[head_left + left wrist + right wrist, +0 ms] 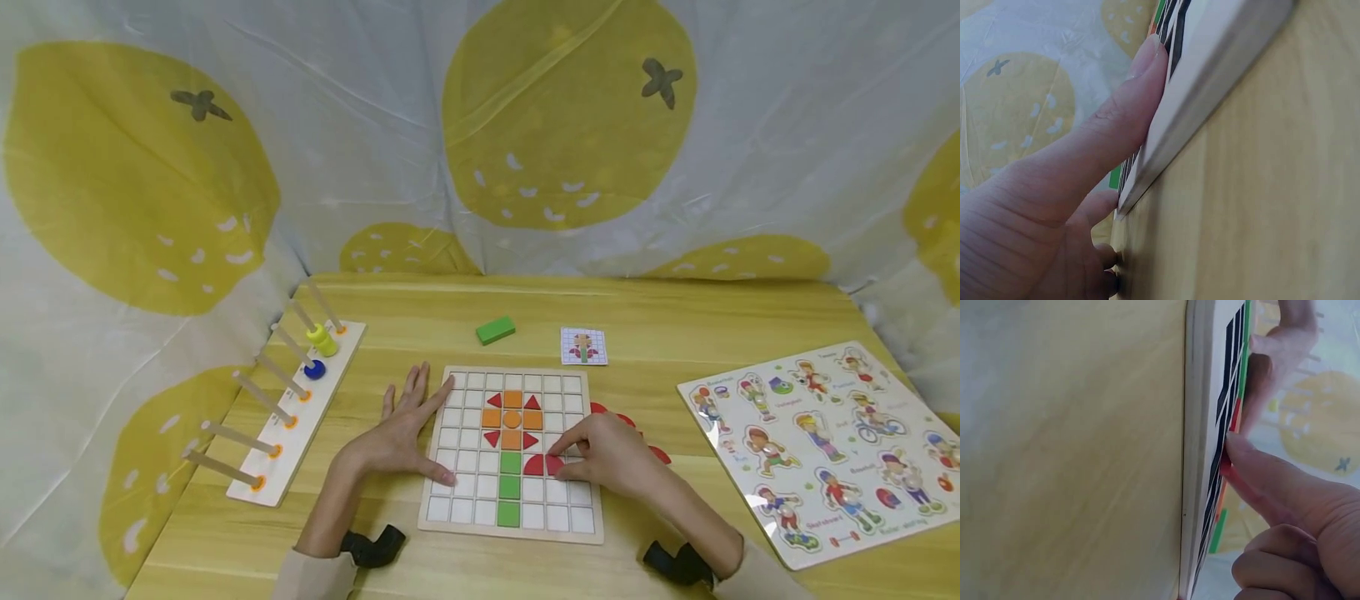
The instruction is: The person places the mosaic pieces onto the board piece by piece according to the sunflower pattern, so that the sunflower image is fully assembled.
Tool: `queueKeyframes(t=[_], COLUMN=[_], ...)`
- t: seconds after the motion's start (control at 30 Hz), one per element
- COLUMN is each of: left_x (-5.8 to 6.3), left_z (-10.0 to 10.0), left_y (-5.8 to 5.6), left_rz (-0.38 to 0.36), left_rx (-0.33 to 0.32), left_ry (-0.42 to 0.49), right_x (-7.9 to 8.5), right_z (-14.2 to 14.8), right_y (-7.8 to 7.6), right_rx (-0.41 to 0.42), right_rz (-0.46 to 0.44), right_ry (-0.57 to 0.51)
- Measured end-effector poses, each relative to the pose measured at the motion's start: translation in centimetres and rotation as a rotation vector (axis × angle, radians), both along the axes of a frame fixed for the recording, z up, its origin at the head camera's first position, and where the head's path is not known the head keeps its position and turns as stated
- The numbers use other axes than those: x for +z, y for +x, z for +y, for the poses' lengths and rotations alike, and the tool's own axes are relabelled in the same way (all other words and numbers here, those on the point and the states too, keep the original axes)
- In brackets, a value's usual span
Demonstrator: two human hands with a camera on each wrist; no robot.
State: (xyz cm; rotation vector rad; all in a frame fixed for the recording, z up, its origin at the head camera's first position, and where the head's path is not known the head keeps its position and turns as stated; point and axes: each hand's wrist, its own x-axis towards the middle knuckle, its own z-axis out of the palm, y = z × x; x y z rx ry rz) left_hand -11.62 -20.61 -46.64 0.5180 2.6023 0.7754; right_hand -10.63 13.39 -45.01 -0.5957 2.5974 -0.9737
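A square wooden grid board (457, 518) lies on the table, bearing orange squares (512, 399), an orange circle (512, 419), red triangles (532, 402) and a column of green squares (509, 489). My left hand (393, 433) is spread over the board's left edge, its thumb resting on top; the left wrist view shows this thumb (1141, 75) on the rim. Between thumb and forefinger, my right hand (611, 454) pinches a red quarter-circle tile (553, 465) at the board. Just left of that tile, another red quarter-circle (534, 466) lies in a grid cell.
More red pieces (660, 454) lie beside the board, partly behind my right hand. A green block (496, 330) and a pattern card (583, 346) lie beyond it. The peg stand (266, 492) with rings is at left, a sports puzzle board (780, 500) at right.
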Motion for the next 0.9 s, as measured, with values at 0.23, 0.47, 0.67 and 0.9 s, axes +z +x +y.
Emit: queueKeyframes(t=[0.23,0.47,0.67,0.9], left_x=[-0.01,0.05,0.00,-0.03], left_z=[-0.07,-0.02,-0.04,-0.07], left_y=[0.10,0.02,-0.03,0.01], left_rz=[-0.002,-0.003,-0.001,0.001], left_rx=[-0.001,0.003,0.000,0.003], left_ry=[0.008,0.017,0.017,0.027], right_x=[0.04,-0.21,-0.33,-0.09], right_z=[0.05,0.73,0.36,-0.20], right_y=[-0.01,-0.56,-0.30,0.04], right_rx=[-0.011,0.034,-0.003,-0.058], right_rz=[-0.033,-0.105,-0.065,-0.045], right_ry=[-0.017,-0.098,-0.065,0.000])
